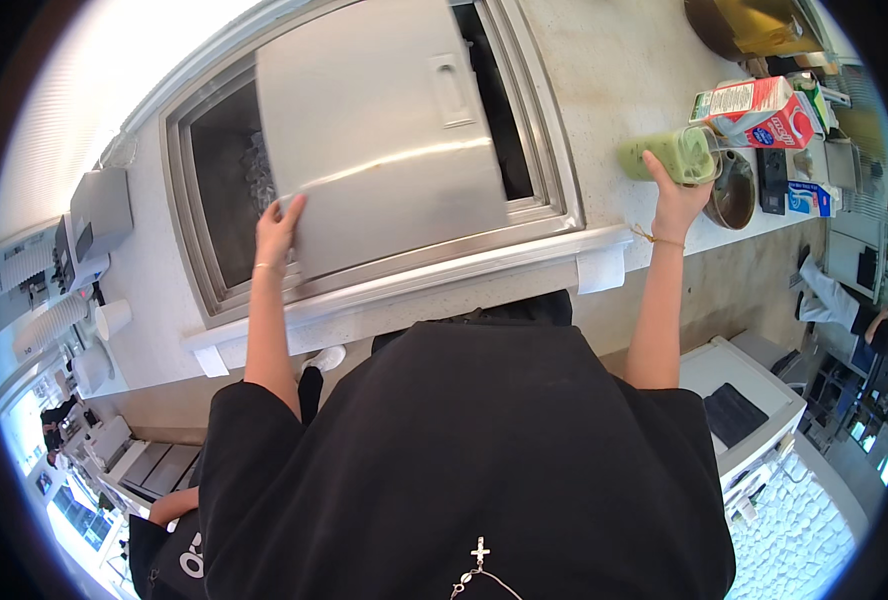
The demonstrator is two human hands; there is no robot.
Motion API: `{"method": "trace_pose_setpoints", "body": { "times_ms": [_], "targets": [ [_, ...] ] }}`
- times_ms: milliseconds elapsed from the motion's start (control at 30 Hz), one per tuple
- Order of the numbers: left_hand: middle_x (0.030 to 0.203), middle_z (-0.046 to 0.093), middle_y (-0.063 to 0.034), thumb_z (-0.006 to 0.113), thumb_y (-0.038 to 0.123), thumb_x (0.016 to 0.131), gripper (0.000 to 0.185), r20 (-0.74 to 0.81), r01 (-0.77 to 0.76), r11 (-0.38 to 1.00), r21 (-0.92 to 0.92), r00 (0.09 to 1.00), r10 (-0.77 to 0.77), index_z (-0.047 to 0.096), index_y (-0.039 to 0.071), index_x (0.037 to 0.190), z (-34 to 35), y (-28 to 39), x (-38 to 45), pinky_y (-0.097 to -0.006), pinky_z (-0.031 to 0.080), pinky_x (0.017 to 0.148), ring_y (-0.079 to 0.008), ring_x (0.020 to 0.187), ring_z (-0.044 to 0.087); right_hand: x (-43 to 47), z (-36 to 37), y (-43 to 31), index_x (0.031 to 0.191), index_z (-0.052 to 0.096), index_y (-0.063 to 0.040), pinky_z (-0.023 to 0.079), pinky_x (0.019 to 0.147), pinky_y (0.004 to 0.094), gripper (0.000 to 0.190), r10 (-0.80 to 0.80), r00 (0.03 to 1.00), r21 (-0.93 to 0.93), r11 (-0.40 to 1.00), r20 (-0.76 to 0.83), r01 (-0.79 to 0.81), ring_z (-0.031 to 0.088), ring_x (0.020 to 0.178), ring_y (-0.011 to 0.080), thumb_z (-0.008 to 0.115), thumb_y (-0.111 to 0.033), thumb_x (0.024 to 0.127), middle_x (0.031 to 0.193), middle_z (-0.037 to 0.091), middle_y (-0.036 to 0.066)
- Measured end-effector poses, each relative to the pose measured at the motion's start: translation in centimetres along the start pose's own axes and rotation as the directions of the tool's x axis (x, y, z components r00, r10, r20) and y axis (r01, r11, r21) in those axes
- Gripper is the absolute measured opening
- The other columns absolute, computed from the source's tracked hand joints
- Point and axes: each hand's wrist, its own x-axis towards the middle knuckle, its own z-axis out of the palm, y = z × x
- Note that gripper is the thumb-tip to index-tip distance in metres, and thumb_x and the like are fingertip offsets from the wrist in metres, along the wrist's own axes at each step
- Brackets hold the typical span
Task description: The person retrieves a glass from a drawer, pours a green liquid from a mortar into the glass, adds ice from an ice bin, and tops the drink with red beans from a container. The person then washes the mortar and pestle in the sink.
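A metal lid (pixel 384 142) lies over a steel-framed ice bin (pixel 223 172) set in the counter, with gaps at both sides. Ice cubes (pixel 258 172) show in the left gap. My left hand (pixel 277 229) grips the lid's left edge near its front corner. On the right, my right hand (pixel 680 199) is closed around a clear container of green drink (pixel 669 154), held tilted over the counter. Just beyond it are a red and white milk carton (pixel 759 112) and a dark round bowl (pixel 733 191).
At the far right of the counter stand a gold-coloured bowl (pixel 751 26), a black device (pixel 772 180) and a blue box (pixel 809 199). A white cup (pixel 112 319) and a grey machine (pixel 101 204) are at the left. A co-worker's arm (pixel 174 505) shows at lower left.
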Motion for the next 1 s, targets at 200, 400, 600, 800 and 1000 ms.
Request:
{"method": "trace_pose_setpoints", "body": {
  "times_ms": [200,400,600,800,1000],
  "targets": [
    [0.111,0.063,-0.0094,0.073,0.032,0.081,0.054,-0.37,-0.008,0.892,0.452,0.908,0.196,0.057,-0.002,0.119,-9.2,-0.5,-0.3,-0.0305,0.045,0.088,-0.0194,0.103,0.058,0.3,-0.4,1.5,0.119,0.044,0.0,0.047,0.087,0.0292,0.068,0.072,0.997,-0.067,0.995,0.025,-0.07,0.053,0.102,0.0157,0.082,0.002,0.062,0.113,0.052,0.008],
    [0.125,0.056,-0.0124,0.07,0.023,0.083,0.052,-0.179,-0.441,0.892,0.097,0.874,0.452,0.052,0.001,0.127,2.5,7.2,-2.7,-0.0369,0.041,0.098,-0.023,0.115,0.053,-0.6,0.8,1.8,0.128,0.037,-0.001,0.044,0.092,0.031,0.075,0.048,0.996,-0.033,0.998,-0.07,-0.051,0.052,0.108,0.0174,0.078,0.006,0.066,0.119,0.05,0.009],
    [0.151,0.013,-0.0226,0.059,0.02,0.09,0.077,0.266,-0.021,0.972,-0.235,0.96,0.085,0.011,-0.002,0.145,12.0,8.3,-4.2,-0.037,0.019,0.113,-0.0274,0.141,0.016,-8.1,4.0,-2.1,0.117,0.039,-0.004,0.042,0.09,0.0373,0.059,0.073,0.937,-0.204,0.967,-0.342,-0.15,0.045,0.111,0.0228,0.075,0.0,0.07,0.119,0.044,0.011],
    [0.148,0.023,-0.0217,0.052,0.019,0.093,0.067,0.247,0.064,0.93,-0.361,0.969,0.029,0.015,-0.006,0.144,9.9,8.7,-4.2,-0.0383,0.024,0.112,-0.0285,0.138,0.025,-8.8,14.5,2.6,0.096,0.052,-0.005,0.048,0.077,0.0397,0.026,0.215,0.495,-0.394,0.872,0.842,0.291,0.059,0.086,0.032,0.066,-0.01,0.075,0.092,0.059,0.014],
    [0.13,0.051,-0.0166,0.05,0.016,0.094,0.043,0.046,-0.141,0.95,-0.277,0.986,0.159,0.044,-0.001,0.133,0.4,7.4,-8.6,-0.0358,0.039,0.101,-0.0241,0.118,0.052,-7.8,21.6,13.5,0.14,0.026,-0.014,0.041,0.1,0.0432,0.091,0.819,0.213,-0.793,0.396,0.533,0.463,0.038,0.126,0.0388,0.078,-0.021,0.066,0.139,0.032,0.022]
  ]
}}
